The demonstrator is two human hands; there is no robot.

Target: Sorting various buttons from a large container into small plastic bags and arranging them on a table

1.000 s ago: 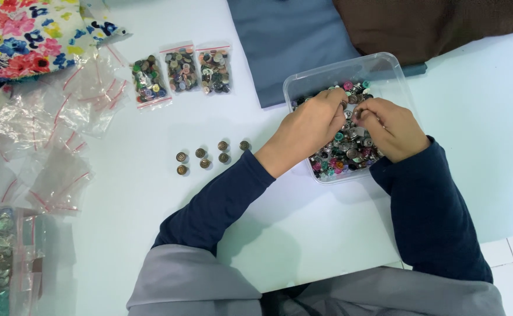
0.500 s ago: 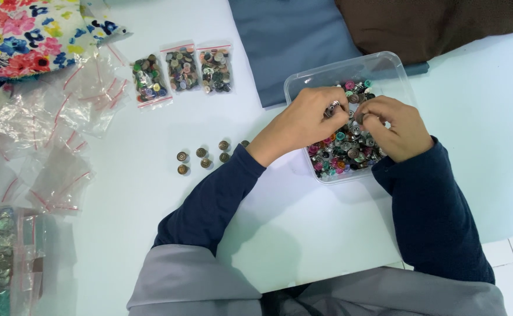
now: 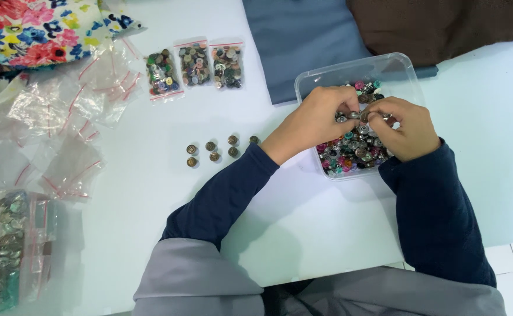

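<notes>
In the head view, a clear plastic tub [image 3: 400, 67] of mixed buttons [image 3: 356, 152] sat on the pale table [image 3: 303, 222], and both hands worked over it. The left hand [image 3: 312, 120] reached in from the tub's left wall, its fingers curled and pinched on a small silvery button [image 3: 343, 117] just above the heap. The right hand [image 3: 402, 129] lay over the tub's right half, fingers bent inward and nipping another small metal button [image 3: 364, 116] right beside the first; the two hands' fingertips nearly met over the middle of the tub. Whether the two pinched buttons touched could not be told.

To the left of the tub, apart from it, a small cluster of bronze-coloured buttons [image 3: 215, 149] lay in two short rows on the bare table. Farther left and up from the tub, three small filled bags of buttons [image 3: 195, 64] lay side by side. Beyond those, well away from the tub, empty clear zip bags [image 3: 63, 117] were scattered, with a flowered cloth [image 3: 40, 29] above them and a larger bag of pale shell-like buttons [image 3: 4, 251] below. Behind the tub lay a blue cloth [image 3: 297, 41], partly under its far edge, and a brown cloth [image 3: 443, 26] beside it.
</notes>
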